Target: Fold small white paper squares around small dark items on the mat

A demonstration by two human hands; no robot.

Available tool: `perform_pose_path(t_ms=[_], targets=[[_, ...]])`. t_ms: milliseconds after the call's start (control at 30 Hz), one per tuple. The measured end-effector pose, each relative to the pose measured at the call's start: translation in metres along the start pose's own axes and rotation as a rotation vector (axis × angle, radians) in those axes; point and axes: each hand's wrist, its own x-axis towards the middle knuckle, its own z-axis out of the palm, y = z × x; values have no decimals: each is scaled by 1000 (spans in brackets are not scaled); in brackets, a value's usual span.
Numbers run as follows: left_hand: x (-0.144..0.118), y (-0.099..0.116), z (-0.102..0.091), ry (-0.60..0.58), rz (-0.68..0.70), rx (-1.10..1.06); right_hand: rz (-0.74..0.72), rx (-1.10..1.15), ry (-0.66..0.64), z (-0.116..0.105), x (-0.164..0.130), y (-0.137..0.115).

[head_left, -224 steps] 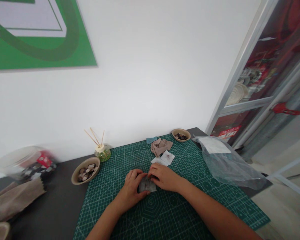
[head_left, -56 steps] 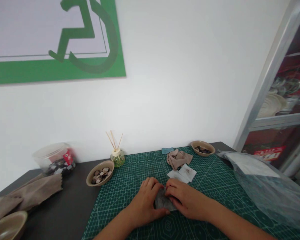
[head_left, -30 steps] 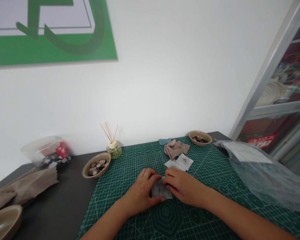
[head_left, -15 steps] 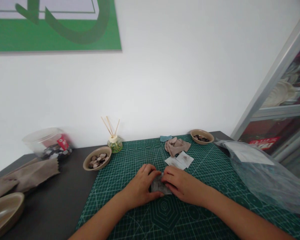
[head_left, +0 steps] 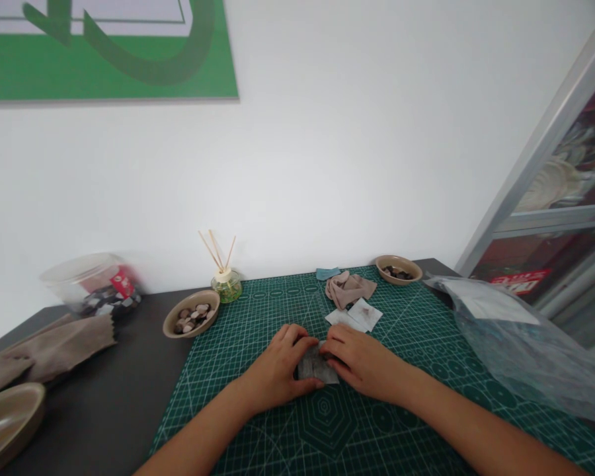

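Note:
A small grey, smudged square sheet (head_left: 318, 370) lies on the green cutting mat (head_left: 258, 430) between my two hands. My left hand (head_left: 277, 367) grips its left side, thumb along the near edge and fingers at the far edge. Over the sheet's far right part, my right hand (head_left: 359, 360) has its fingers curled and pressed together. Whatever small thing may be under those fingertips is hidden. Just beyond are white square sheets (head_left: 365, 315), one with a dark smudge, and a crumpled beige cloth (head_left: 347, 291).
A bowl of dark and pale pebbles (head_left: 192, 314) sits left, beside a reed diffuser (head_left: 226, 285). Another bowl (head_left: 399, 270) stands far right, near a clear plastic bag (head_left: 506, 337). Leftward are a clear tub (head_left: 92, 284), a beige cloth (head_left: 74, 340) and a bowl (head_left: 10, 423).
My right fingers have shifted slightly over the grey sheet, uncovering a little more of its middle. My left hand keeps its grip. The whole view has shifted slightly.

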Motion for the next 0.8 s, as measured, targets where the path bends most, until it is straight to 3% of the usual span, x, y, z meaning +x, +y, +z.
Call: perform_pose_path(t_ms=[800], targets=[[0,1,0,-3,-1,5,39,-21,9,-1,1,0]])
